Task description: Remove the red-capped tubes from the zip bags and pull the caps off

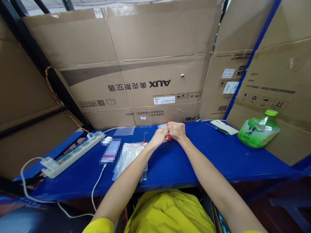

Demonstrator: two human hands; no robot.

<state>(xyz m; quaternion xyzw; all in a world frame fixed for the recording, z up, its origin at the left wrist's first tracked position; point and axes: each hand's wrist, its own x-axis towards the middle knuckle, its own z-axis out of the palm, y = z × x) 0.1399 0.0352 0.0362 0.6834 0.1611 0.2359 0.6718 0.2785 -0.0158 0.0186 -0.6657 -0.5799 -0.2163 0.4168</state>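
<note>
My left hand [160, 136] and my right hand [177, 131] meet over the far middle of the blue table [194, 161]. Fingers of both are closed and pressed together around something mostly hidden. Small red pieces [170, 138] show just below the fingers, and a bit of red peeks out above them. Beyond the left fingers lie thin, pale pieces [162, 126], too small to name. Nearest to my left forearm is a pile of clear zip bags [130, 157], with a slim red-ended item [144, 139] at its top edge.
On the left stand a white power strip [75, 155] and a blurred-out phone [111, 152] on a charging cable [97, 181]. A flat clear bag [124, 130] lies behind. On the right are a green bottle [259, 129] and a white flat object [224, 127]. Cardboard walls [145, 42] enclose the table.
</note>
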